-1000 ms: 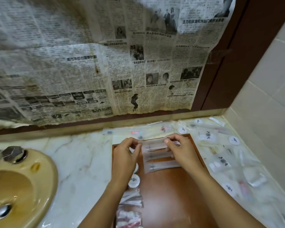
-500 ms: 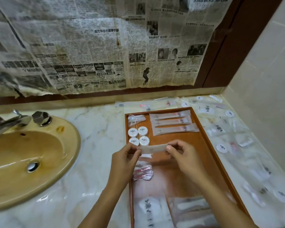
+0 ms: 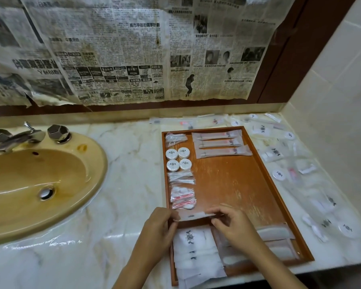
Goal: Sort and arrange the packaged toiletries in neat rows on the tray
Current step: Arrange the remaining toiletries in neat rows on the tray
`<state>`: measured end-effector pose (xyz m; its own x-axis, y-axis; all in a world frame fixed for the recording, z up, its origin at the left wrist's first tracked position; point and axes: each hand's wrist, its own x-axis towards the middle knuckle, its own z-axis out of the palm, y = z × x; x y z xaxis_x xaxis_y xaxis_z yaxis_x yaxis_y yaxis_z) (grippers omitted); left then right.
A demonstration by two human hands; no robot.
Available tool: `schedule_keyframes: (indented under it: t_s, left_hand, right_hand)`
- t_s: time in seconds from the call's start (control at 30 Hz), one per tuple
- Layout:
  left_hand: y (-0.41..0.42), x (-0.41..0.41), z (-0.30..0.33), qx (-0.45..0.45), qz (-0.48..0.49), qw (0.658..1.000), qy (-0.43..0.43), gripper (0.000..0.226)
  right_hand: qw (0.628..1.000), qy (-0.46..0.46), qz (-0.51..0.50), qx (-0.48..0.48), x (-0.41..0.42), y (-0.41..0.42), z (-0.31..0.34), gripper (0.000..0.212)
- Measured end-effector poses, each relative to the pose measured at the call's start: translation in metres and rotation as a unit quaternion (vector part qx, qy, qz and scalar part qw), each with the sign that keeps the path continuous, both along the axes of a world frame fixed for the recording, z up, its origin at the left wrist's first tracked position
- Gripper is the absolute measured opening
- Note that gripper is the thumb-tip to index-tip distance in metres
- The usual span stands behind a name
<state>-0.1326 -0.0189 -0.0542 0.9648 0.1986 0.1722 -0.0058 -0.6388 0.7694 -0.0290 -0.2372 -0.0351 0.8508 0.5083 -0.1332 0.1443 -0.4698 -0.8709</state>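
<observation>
A brown wooden tray [image 3: 233, 180] lies on the marble counter. At its far end lie three long sachets [image 3: 219, 144], a small packet [image 3: 175, 138] and several round white tubs [image 3: 178, 159]. Cotton-swab packets [image 3: 181, 177] and red-and-white packets [image 3: 182, 197] run down its left side. White logo packets [image 3: 194, 253] are stacked at the near left, frosted packets [image 3: 279, 243] at the near right. My left hand [image 3: 158, 230] and right hand [image 3: 231, 222] pinch the two ends of a thin clear sachet [image 3: 194, 215] above the tray's near left part.
Loose packaged toiletries [image 3: 290, 170] are scattered on the counter right of and behind the tray. A yellow sink [image 3: 35, 184] with a chrome tap [image 3: 19, 136] sits at left. Newspaper [image 3: 133, 51] covers the wall behind; a tiled wall [image 3: 338, 101] stands at right.
Both hands have drawn the thin sachet from the tray's far end toward its near end. The view has tilted down and pulled back, revealing the whole tray.
</observation>
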Motion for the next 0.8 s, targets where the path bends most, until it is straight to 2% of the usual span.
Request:
schedule_keyframes:
  t_s: [0.17, 0.4, 0.6, 0.7, 0.8]
  left_hand:
    - [0.001, -0.009, -0.010, 0.049, -0.025, 0.998, -0.003, 0.014]
    - [0.006, -0.016, -0.017, 0.126, -0.036, 0.991, 0.015, 0.029]
    - [0.006, -0.021, -0.020, 0.159, -0.068, 0.985, 0.027, 0.021]
    - [0.006, -0.021, -0.020, 0.148, -0.066, 0.986, 0.032, 0.036]
    - [0.007, -0.017, -0.014, 0.127, -0.050, 0.990, 0.036, 0.049]
  right_hand:
    - [0.998, -0.058, 0.037, -0.010, -0.007, 0.000, -0.014, 0.031]
    - [0.988, -0.116, 0.085, -0.062, -0.013, -0.002, -0.031, 0.039]
    - [0.984, -0.121, 0.112, -0.074, -0.014, -0.007, -0.029, 0.034]
    - [0.987, -0.108, 0.100, -0.064, -0.015, -0.008, -0.025, 0.036]
    - [0.994, -0.098, 0.028, -0.035, -0.015, -0.008, -0.020, 0.037]
